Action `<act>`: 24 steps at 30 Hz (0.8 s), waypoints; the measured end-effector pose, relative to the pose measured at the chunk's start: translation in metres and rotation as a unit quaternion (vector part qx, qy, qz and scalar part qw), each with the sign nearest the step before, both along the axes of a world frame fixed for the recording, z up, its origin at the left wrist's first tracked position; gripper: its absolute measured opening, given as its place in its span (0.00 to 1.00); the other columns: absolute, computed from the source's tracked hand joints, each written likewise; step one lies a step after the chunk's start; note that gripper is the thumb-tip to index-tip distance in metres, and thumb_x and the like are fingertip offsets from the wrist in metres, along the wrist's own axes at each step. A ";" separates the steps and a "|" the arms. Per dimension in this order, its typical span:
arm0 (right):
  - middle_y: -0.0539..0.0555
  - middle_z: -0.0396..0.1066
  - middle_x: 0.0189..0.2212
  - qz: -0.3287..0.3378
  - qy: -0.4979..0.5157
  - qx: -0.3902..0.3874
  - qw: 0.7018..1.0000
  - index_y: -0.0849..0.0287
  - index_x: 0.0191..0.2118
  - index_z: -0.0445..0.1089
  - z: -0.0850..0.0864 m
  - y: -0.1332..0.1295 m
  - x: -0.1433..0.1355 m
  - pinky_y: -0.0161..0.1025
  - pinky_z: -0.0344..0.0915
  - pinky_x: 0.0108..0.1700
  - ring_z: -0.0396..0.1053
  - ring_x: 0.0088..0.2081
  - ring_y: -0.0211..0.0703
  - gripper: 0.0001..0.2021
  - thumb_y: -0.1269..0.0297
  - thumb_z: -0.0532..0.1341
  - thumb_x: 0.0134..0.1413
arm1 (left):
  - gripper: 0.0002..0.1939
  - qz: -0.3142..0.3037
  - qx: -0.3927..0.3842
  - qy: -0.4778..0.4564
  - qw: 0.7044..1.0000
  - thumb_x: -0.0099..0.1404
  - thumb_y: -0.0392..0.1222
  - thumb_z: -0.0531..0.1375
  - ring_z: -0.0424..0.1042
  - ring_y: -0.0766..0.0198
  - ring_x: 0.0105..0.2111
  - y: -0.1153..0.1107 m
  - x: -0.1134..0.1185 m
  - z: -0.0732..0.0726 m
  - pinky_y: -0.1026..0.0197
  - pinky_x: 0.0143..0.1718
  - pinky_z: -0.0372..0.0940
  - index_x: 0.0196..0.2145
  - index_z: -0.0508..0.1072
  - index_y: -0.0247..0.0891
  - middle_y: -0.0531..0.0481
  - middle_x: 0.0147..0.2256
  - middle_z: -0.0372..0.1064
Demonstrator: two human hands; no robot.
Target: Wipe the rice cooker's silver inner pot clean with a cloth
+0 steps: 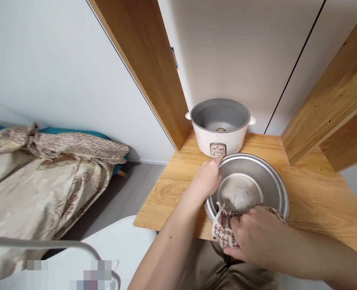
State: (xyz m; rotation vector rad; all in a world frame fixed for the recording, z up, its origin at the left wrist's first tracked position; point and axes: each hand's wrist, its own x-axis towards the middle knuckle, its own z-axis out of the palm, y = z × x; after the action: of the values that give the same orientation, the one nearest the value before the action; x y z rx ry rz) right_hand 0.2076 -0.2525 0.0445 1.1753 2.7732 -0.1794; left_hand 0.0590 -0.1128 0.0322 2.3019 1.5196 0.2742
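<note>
A wide, round silver metal pot [265, 179] rests on the wooden table in front of me, its inside facing up with a raised ring in the dull, stained bottom. My left hand [208, 177] grips its left rim, the index finger stretched along the edge and the other fingers partly hidden. In my right hand [256, 231] is a bunched brown-and-white patterned cloth [223, 227], pressed at the pot's near rim; part of it trails inside to the right. Just behind the pot stands a white rice cooker body [202, 137], lidless, its grey inside showing a small round piece at the bottom.
Wooden posts [145, 68] and a pale wall panel [226, 52] bound the wooden table [163, 197] at the back. On the left are a bed with patterned covers [75, 193], grey floor [139, 177] and a white surface [130, 237] with a pale curved tube [60, 244].
</note>
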 end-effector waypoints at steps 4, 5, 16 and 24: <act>0.57 0.78 0.26 -0.034 0.010 -0.030 0.999 0.61 0.36 0.76 0.004 0.002 0.002 0.41 0.58 0.27 0.75 0.26 0.49 0.23 0.43 0.61 0.70 | 0.30 0.002 -0.005 0.001 1.000 0.72 0.30 0.55 0.76 0.43 0.58 0.000 0.000 0.000 0.49 0.58 0.69 0.70 0.66 0.37 0.35 0.59 0.76; 0.57 0.79 0.28 -0.046 0.022 -0.054 0.997 0.60 0.37 0.76 0.006 0.005 0.003 0.41 0.58 0.28 0.76 0.27 0.50 0.23 0.43 0.60 0.70 | 0.30 0.004 -0.005 0.001 1.000 0.72 0.30 0.55 0.76 0.43 0.59 0.000 0.000 0.000 0.49 0.58 0.69 0.70 0.66 0.37 0.35 0.59 0.76; 0.56 0.78 0.26 0.001 0.020 -0.029 0.999 0.59 0.33 0.74 0.004 0.009 0.006 0.43 0.53 0.27 0.73 0.26 0.48 0.25 0.43 0.58 0.72 | 0.30 0.014 -0.008 0.012 1.000 0.72 0.30 0.55 0.76 0.44 0.59 0.000 0.000 0.000 0.49 0.58 0.69 0.70 0.65 0.38 0.35 0.60 0.76; 0.57 0.78 0.27 -0.048 0.021 -0.040 0.998 0.60 0.37 0.75 0.003 0.003 0.003 0.42 0.52 0.26 0.75 0.26 0.48 0.24 0.43 0.58 0.72 | 0.31 0.008 -0.009 0.003 1.000 0.72 0.31 0.56 0.75 0.46 0.59 0.001 0.000 0.000 0.50 0.59 0.69 0.70 0.66 0.39 0.36 0.60 0.75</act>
State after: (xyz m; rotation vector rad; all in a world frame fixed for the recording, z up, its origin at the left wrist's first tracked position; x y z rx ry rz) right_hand 0.2109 -0.2491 0.0477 1.3009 2.7183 -0.3256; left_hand 0.0590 -0.1115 0.0321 2.2803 1.5365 0.2579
